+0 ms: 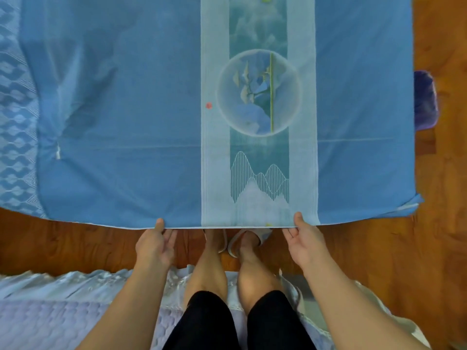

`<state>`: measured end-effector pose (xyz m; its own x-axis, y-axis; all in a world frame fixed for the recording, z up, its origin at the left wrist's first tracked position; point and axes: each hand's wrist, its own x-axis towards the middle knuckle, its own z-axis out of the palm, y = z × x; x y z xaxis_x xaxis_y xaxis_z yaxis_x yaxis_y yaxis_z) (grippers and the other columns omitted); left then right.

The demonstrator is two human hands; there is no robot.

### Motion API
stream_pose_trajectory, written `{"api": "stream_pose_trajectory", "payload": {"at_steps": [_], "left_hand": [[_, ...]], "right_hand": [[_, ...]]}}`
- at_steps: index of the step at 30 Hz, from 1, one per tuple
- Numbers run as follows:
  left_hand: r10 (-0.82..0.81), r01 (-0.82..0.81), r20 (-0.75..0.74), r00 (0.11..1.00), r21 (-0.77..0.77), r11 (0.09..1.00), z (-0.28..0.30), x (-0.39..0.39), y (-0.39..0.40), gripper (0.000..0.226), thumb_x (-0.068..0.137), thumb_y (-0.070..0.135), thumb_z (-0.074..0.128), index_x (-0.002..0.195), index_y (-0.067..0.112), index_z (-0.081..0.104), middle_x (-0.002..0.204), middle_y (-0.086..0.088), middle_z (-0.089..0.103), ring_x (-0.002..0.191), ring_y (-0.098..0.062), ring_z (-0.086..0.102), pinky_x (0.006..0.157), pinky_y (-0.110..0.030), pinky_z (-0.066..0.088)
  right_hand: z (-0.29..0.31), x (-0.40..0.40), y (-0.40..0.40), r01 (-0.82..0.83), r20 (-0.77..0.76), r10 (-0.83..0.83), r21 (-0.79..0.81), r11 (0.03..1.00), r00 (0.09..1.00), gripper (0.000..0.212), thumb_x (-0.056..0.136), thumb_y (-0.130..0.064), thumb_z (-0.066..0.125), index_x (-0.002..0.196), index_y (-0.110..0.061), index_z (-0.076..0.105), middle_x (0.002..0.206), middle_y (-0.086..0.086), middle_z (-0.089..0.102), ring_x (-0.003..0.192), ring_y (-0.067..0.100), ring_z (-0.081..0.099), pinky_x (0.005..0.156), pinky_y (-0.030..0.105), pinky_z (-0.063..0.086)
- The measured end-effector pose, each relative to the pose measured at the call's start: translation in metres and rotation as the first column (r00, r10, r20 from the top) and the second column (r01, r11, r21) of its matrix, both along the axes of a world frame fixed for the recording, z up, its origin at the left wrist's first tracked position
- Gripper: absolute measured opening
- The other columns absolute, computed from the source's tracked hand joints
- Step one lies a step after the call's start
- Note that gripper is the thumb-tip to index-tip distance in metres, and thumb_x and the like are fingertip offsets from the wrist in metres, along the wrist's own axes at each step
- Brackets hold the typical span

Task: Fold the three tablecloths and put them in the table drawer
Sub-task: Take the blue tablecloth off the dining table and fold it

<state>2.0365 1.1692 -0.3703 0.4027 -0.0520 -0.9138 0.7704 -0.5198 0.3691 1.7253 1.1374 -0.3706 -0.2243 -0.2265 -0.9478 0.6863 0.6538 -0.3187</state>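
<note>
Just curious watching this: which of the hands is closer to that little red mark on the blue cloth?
Left. The left hand pinches the blue tablecloth's near edge, below and left of the red mark. The right hand pinches that edge farther off, below and right.

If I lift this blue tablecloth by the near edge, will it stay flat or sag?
Likely sag: the blue tablecloth looks thin and wrinkles at its left side. The left hand and right hand pinch only the near hem, so the corners would probably droop. It seems light.
</note>
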Motion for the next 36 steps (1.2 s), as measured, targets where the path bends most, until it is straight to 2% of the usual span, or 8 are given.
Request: {"api": "stream_pose_trajectory", "payload": {"at_steps": [6,9,16,20,24,27,32,36], "left_hand": [[0.026,-0.03,-0.049,0.998,-0.087,0.996,0.011,-0.002,0.001,0.026,0.108,0.017,0.048,0.131,0.014,0.058,0.12,-0.004,0.072,0.105,-0.019,0.07,0.104,-0.04,0.052],[0.003,-0.024,-0.178,0.984,-0.116,0.993,0.02,-0.03,-0.001,0.022,0.107,0.028,0.048,0.116,0.015,0.063,0.115,-0.005,0.073,0.107,-0.021,0.068,0.099,-0.039,0.05],[-0.111,0.07,-0.311,0.944,-0.139,0.988,0.02,-0.141,-0.015,0.024,0.104,0.03,0.055,0.125,0.022,0.062,0.116,-0.005,0.074,0.114,-0.022,0.067,0.101,-0.04,0.049],[-0.181,0.154,-0.258,0.949,-0.123,0.98,0.01,-0.192,-0.014,0.035,0.106,0.026,0.051,0.14,0.018,0.054,0.126,-0.01,0.07,0.113,-0.024,0.067,0.094,-0.037,0.052],[-0.224,0.212,-0.227,0.948,-0.075,0.974,0.012,-0.227,-0.006,0.035,0.108,0.024,0.046,0.14,0.012,0.053,0.123,-0.011,0.069,0.114,-0.026,0.066,0.092,-0.038,0.052],[-0.257,0.248,-0.181,0.949,-0.071,0.966,0.012,-0.239,-0.008,0.036,0.11,0.021,0.04,0.142,0.01,0.05,0.123,-0.012,0.067,0.118,-0.028,0.065,0.096,-0.039,0.051],[-0.3,0.305,-0.102,0.948,0.038,0.951,0.012,-0.237,-0.006,0.034,0.109,0.015,0.038,0.141,0.014,0.049,0.116,-0.011,0.068,0.086,-0.022,0.076,0.106,-0.047,0.049],[-0.378,0.382,-0.057,0.924,0.099,0.919,0.016,-0.238,-0.01,0.027,0.109,0.014,0.038,0.131,0.013,0.053,0.114,-0.012,0.068,0.071,-0.019,0.077,0.085,-0.038,0.054]], "right_hand": [[0.009,-0.021,-0.005,0.094,0.09,-0.091,-0.03,0.995,0.992,0.034,0.096,-0.019,0.064,0.129,-0.015,0.061,0.119,0.007,0.073,0.11,0.026,0.07,0.1,0.046,0.053],[0.018,-0.063,-0.02,0.206,0.023,-0.205,-0.083,0.975,0.978,0.034,0.098,-0.025,0.062,0.131,-0.017,0.061,0.122,0.007,0.072,0.115,0.026,0.067,0.104,0.048,0.05],[0.033,-0.17,-0.044,0.297,-0.181,-0.315,-0.119,0.947,0.932,0.034,0.098,-0.025,0.063,0.131,-0.018,0.061,0.116,0.004,0.071,0.101,0.021,0.069,0.078,0.039,0.057],[0.023,-0.219,-0.053,0.203,-0.274,-0.214,-0.068,0.977,0.938,0.029,0.094,-0.011,0.061,0.123,-0.016,0.062,0.114,0.004,0.072,0.091,0.016,0.069,0.074,0.032,0.058],[0.022,-0.247,-0.065,0.035,-0.164,-0.04,-0.029,0.999,0.986,0.029,0.093,-0.035,0.07,0.118,-0.019,0.066,0.1,0.001,0.076,0.093,0.019,0.072,0.085,0.041,0.06],[0.023,-0.273,-0.078,0.035,-0.098,-0.036,-0.011,0.999,0.995,0.022,0.094,-0.036,0.069,0.104,-0.016,0.067,0.086,0.005,0.077,0.084,0.021,0.072,0.072,0.039,0.062],[0.013,-0.305,-0.091,0.146,0.018,-0.149,0.115,0.983,0.989,0.009,0.099,-0.016,0.06,0.1,-0.007,0.063,0.098,0.013,0.067,0.099,0.031,0.067,0.092,0.051,0.052],[0.01,-0.315,-0.079,0.313,-0.093,-0.316,-0.044,0.949,0.944,0.018,0.095,-0.004,0.054,0.111,-0.009,0.062,0.112,0.012,0.068,0.091,0.028,0.068,0.071,0.041,0.058]]}}
